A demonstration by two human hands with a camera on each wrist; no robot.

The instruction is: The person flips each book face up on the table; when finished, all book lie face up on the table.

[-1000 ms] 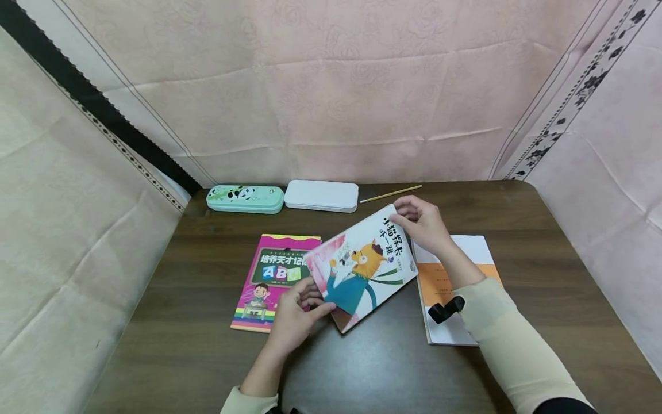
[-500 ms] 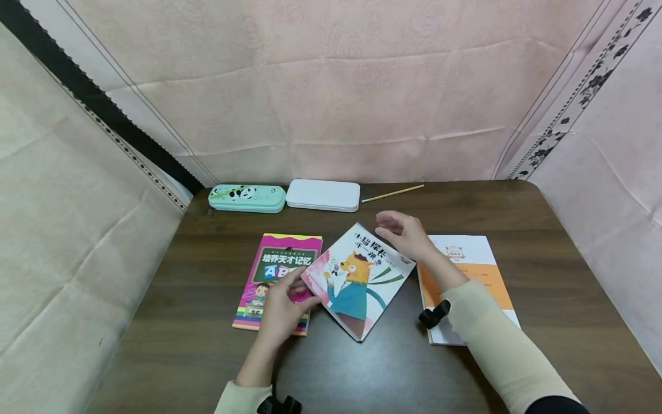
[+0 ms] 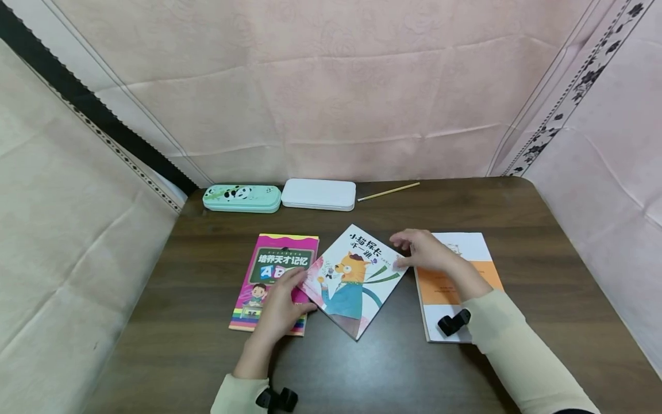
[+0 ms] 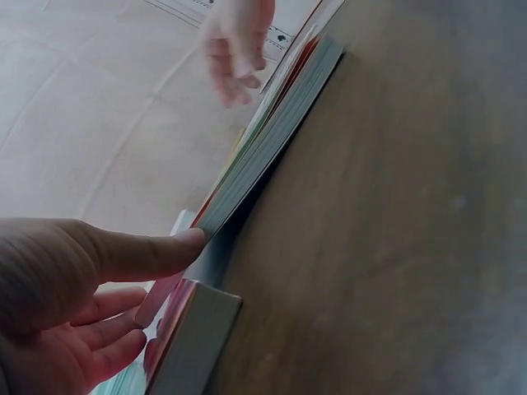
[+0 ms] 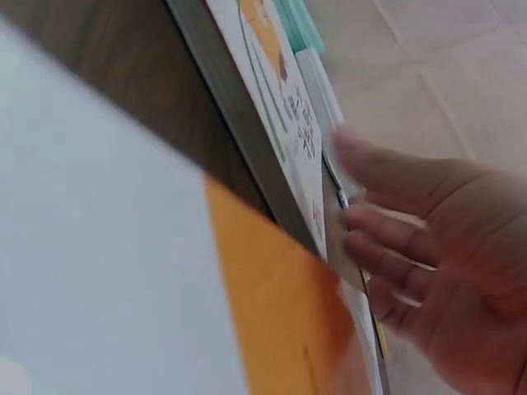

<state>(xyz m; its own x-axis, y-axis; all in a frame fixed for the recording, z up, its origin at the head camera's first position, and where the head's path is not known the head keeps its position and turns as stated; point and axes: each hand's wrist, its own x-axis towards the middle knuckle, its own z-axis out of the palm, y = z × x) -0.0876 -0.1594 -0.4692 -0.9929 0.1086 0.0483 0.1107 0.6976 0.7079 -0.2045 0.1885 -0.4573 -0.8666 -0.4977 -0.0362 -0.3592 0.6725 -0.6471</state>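
Note:
A white picture book (image 3: 353,282) with an orange cat in blue lies turned cornerwise mid-table, its left corner over a pink ABC book (image 3: 253,270). My left hand (image 3: 281,305) holds that left corner; in the left wrist view the thumb (image 4: 156,253) is against the book's edge and the fingers (image 4: 111,337) are at the corner. Beside the right corner is my right hand (image 3: 426,250), its fingers loosely bent and holding nothing. In the right wrist view its thumb (image 5: 387,169) stands apart from the cover. An orange-and-white book (image 3: 439,287) lies under the right forearm.
Along the back edge are a green panda pencil case (image 3: 241,199), a white case (image 3: 319,194) and a thin yellow stick (image 3: 389,191) with a pale tip. Patterned cloth (image 3: 331,92) hangs behind the wooden table (image 3: 362,379) and at both sides.
The picture book went from held tilted in both hands to lying cornerwise on the table. My right hand let go of its top, then moved down and right to its right corner.

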